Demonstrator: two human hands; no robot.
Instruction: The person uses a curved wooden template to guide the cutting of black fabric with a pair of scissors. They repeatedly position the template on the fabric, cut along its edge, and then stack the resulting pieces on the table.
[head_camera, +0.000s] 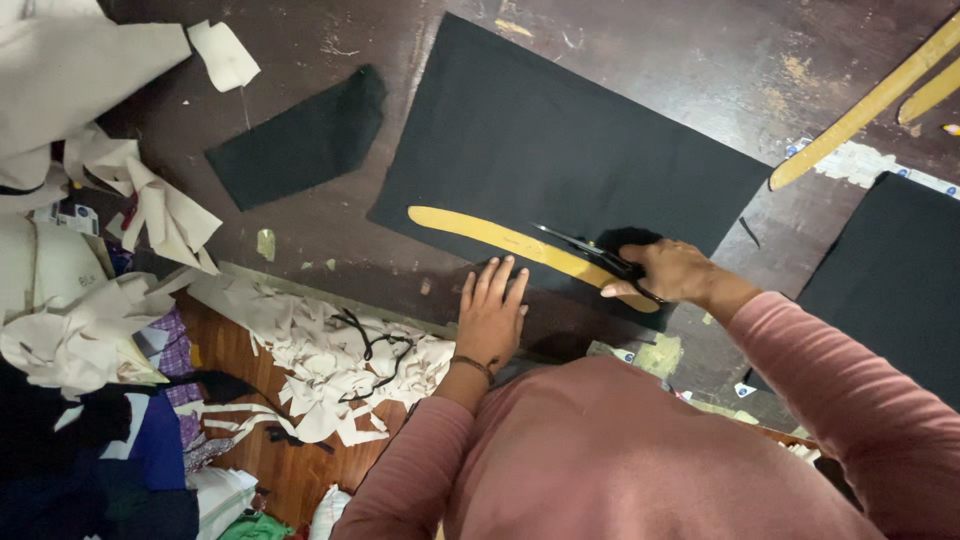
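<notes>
The fingers of the left hand lie spread and flat on the black fabric panel, which rests on the dark bench; it looks soft, light and prone to sliding, best pinned near the cut. The right hand is clamped on black scissors along a curved yellow pattern template. No labels are legible.

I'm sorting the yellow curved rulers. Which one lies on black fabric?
The curved ruler beside the left hand, on the big black fabric; the others lie on bare table at upper right.
</notes>
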